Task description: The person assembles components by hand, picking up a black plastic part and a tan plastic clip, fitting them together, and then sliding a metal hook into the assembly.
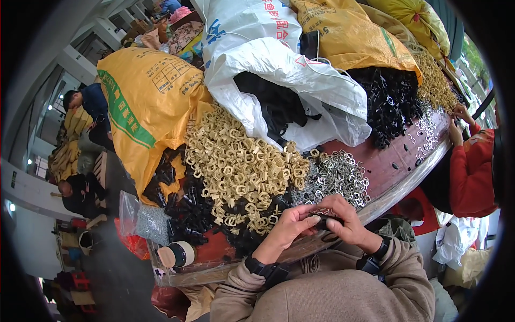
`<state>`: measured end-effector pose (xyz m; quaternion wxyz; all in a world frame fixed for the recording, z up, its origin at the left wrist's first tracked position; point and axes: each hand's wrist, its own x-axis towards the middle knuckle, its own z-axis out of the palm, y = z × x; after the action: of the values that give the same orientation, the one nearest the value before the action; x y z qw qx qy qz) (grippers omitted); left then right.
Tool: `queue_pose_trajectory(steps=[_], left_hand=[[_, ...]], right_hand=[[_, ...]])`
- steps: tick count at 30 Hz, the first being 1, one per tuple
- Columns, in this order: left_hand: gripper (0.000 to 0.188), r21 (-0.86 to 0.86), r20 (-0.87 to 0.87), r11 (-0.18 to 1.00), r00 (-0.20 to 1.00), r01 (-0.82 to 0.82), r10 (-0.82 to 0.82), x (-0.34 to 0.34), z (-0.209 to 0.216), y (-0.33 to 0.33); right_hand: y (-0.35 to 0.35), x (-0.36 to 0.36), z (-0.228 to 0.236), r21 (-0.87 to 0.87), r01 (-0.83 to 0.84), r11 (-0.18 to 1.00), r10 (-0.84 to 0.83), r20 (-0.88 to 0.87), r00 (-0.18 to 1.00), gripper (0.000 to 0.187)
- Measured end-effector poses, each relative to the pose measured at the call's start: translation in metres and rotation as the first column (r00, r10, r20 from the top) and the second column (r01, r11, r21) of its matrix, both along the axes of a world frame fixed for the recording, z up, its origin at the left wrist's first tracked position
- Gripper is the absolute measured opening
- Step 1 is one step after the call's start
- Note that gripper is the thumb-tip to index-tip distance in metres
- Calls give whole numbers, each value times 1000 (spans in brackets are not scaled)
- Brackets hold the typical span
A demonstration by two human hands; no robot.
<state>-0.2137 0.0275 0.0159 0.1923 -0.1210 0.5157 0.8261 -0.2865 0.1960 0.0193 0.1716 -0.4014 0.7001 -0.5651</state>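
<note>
My left hand (289,227) and my right hand (348,224) meet at the table's near edge. Between their fingertips is a small black part (325,220), pinched from both sides; the fingers cover much of it and its exact kind is not clear. Just beyond my hands lies a heap of bent silver metal clips (335,180). To the left of that rises a big pile of beige ring-shaped plastic pieces (236,161). Black plastic pieces (190,214) spread along the near left of this pile.
Beyond the piles lie a white woven sack (284,59), a yellow sack (145,96) and an orange sack (354,35). A jar (179,254) stands at the near left corner. A co-worker in a red sleeve (472,172) reaches in at the right. Other people are at far left.
</note>
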Motion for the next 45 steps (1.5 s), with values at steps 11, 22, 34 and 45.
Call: queue_pose_trajectory(steps=[11, 22, 34, 45], left_hand=[[35, 93, 37, 990, 994, -105, 102, 5, -10, 3], [48, 340, 60, 915, 976, -219, 211, -1, -1, 14], [54, 345, 68, 899, 962, -271, 263, -6, -10, 18], [49, 200, -66, 961, 976, -192, 208, 8, -8, 18]], right_hand=[[-5, -2, 8, -83, -338, 938, 327, -115, 938, 71], [-18, -12, 2, -238, -28, 971, -36, -260, 965, 52], [-17, -16, -1, -209, -60, 976, 20, -190, 982, 52], [24, -6, -6, 28, 6, 1000, -4, -86, 996, 59]])
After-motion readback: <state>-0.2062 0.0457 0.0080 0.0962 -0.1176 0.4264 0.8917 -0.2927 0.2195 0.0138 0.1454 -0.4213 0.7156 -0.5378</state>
